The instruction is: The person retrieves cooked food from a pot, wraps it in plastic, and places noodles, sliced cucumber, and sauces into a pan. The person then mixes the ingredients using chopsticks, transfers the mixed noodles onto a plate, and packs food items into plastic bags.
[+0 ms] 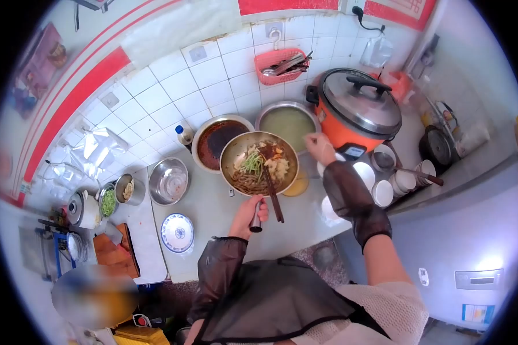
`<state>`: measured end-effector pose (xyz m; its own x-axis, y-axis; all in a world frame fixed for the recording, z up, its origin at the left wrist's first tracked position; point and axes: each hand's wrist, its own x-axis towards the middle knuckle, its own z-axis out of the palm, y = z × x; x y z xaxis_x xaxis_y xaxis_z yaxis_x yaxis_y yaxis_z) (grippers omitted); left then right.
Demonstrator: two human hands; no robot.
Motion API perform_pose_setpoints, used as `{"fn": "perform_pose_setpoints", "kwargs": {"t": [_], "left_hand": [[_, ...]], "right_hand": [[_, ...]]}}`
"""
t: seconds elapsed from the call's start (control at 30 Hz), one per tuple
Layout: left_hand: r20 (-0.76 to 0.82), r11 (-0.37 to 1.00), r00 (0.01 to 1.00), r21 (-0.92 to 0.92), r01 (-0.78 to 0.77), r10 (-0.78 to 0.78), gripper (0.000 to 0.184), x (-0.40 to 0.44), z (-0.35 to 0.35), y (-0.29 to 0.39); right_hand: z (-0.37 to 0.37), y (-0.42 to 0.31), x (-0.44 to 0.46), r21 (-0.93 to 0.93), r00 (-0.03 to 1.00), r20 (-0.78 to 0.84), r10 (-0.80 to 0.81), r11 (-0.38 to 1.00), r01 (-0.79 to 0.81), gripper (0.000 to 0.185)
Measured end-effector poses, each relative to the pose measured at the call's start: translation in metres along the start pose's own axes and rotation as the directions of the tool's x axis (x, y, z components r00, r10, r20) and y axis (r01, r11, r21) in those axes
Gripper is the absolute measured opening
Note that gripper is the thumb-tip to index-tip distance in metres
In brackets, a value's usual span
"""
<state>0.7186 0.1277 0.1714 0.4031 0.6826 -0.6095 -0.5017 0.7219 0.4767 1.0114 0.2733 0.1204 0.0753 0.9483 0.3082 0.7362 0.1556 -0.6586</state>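
- Head view: the pan (pixel 231 160) is near the middle, over the desk (pixel 204 204), in front of the two large steel pots.
- The left hand (pixel 251 215) has its grip wrapped firmly round the pan's handle (pixel 256 225).
- The right hand (pixel 321 148) is beside the pot of cloudy liquid (pixel 288 104), fingers drawn in — whether its grip has hold of anything, I cannot tell.
- Done, as far as shows: noodles (pixel 247 184), green shreds (pixel 252 165), a pale chopped heap (pixel 278 169) and a dark red dressing (pixel 267 150) are all in the pan.
- Left, by my judgement: mixing — each ingredient lies in its own patch, and the noodles look largely uncoated.
- Chopsticks (pixel 275 202) lean in the pan, ends over the near rim, with neither hand clearly on them.
- Serving also looks undone: the blue-and-white plate (pixel 177 233) on the desk shows no food, and white bowls (pixel 364 173) stand near the orange cooker (pixel 335 118).
- Overall, I would put it past filling, short of blending.
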Motion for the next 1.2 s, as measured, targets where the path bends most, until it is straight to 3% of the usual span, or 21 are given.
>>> {"fn": "perform_pose_setpoints", "kwargs": {"t": [0.07, 0.13, 0.17, 0.23, 0.33, 0.37, 0.43, 0.57, 0.6, 0.63, 0.67, 0.7, 0.77, 0.9, 0.97, 1.0, 1.03, 1.07, 1.2], "left_hand": [[-0.011, 1.000, 1.000, 0.021, -0.015, 0.015, 0.018, 0.008, -0.006, -0.004], [-0.008, 1.000, 1.000, 0.019, -0.010, 0.010, 0.018, 0.015, -0.006, -0.005], [-0.005, 1.000, 1.000, 0.018, -0.011, 0.011, 0.018, 0.019, -0.006, -0.005], [0.012, 1.000, 1.000, 0.025, -0.007, 0.007, 0.018, 0.025, -0.004, -0.004], [-0.001, 0.999, 1.000, 0.037, -0.013, 0.013, 0.018, 0.031, -0.002, -0.005], [0.026, 0.998, 1.000, 0.054, -0.017, 0.016, 0.019, 0.034, -0.002, -0.004], [0.055, 0.997, 0.998, 0.068, -0.023, 0.019, 0.020, 0.038, 0.001, -0.001], [0.071, 0.998, 0.997, 0.053, -0.046, 0.042, 0.019, 0.045, 0.012, 0.003], [0.094, 0.999, 0.995, 0.028, -0.030, 0.027, 0.019, 0.047, 0.012, 0.003], [0.117, 1.000, 0.993, 0.004, -0.013, 0.013, 0.019, 0.049, 0.012, 0.003], [0.117, 1.000, 0.993, 0.002, -0.012, 0.011, 0.019, 0.051, 0.012, 0.003], [0.106, 1.000, 0.994, -0.011, -0.017, 0.018, 0.019, 0.050, 0.012, 0.002], [0.091, 0.999, 0.996, -0.022, -0.024, 0.026, 0.019, 0.046, 0.011, 0.001], [0.071, 0.999, 0.997, 0.019, -0.028, 0.026, 0.018, 0.033, 0.007, 0.001], [0.048, 1.000, 0.999, 0.018, -0.025, 0.024, 0.019, 0.029, 0.007, -0.003], [0.019, 0.999, 0.999, 0.002, -0.036, 0.036, 0.018, 0.028, 0.007, -0.005], [-0.008, 0.999, 0.999, -0.012, -0.049, 0.049, 0.017, 0.028, 0.006, -0.006], [-0.007, 0.998, 0.999, -0.018, -0.053, 0.053, 0.017, 0.028, 0.006, -0.006], [-0.007, 0.994, 0.997, 0.081, -0.072, 0.073, 0.019, 0.027, 0.005, -0.004]], "right_hand": [[-0.006, -0.004, -0.008, 0.089, 0.997, -0.052, 0.048, 0.995, -0.044, 0.020], [-0.015, -0.017, -0.017, 0.165, 0.957, -0.287, 0.048, 0.986, -0.001, 0.021], [-0.022, -0.023, -0.019, 0.157, 0.956, -0.289, 0.047, 0.988, -0.001, 0.021], [-0.040, -0.041, -0.020, 0.561, 0.929, -0.185, 0.320, 0.811, -0.167, 0.025], [-0.062, -0.055, -0.019, 0.691, 0.916, -0.187, 0.354, 0.711, -0.134, 0.024], [-0.070, -0.060, -0.022, 0.688, 0.917, -0.187, 0.353, 0.713, -0.134, 0.024], [-0.097, -0.090, -0.032, 0.706, 0.954, -0.038, 0.297, 0.684, -0.185, 0.020], [-0.100, -0.119, -0.063, 0.660, 0.988, -0.066, 0.136, 0.749, -0.059, 0.015], [-0.100, -0.121, -0.067, 0.358, 0.965, -0.175, -0.197, 0.900, 0.249, 0.016], [-0.100, -0.122, -0.069, 0.002, 0.837, -0.158, -0.525, 0.847, 0.532, 0.017], [-0.100, -0.124, -0.067, -0.044, 0.885, -0.022, -0.466, 0.884, 0.465, 0.022], [-0.094, -0.110, -0.059, -0.042, 0.886, -0.019, -0.463, 0.886, 0.462, 0.022], [-0.066, -0.062, -0.038, -0.401, 0.920, 0.237, -0.312, 0.831, 0.385, 0.028], [-0.027, -0.014, -0.027, -0.418, 0.910, 0.256, -0.327, 0.811, 0.409, 0.024], [-0.012, -0.011, -0.028, 0.036, 0.968, -0.170, -0.183, 0.981, 0.192, 0.023], [-0.010, -0.012, -0.028, 0.034, 0.969, -0.162, -0.185, 0.981, 0.192, 0.023], [-0.009, -0.014, -0.027, 0.290, 0.967, -0.254, 0.025, 0.956, 0.051, 0.023], [-0.009, -0.016, -0.024, 0.536, 0.926, -0.286, 0.247, 0.842, -0.059, 0.024], [-0.040, -0.039, -0.022, 0.720, 0.930, -0.195, 0.310, 0.689, -0.079, 0.025]]}}
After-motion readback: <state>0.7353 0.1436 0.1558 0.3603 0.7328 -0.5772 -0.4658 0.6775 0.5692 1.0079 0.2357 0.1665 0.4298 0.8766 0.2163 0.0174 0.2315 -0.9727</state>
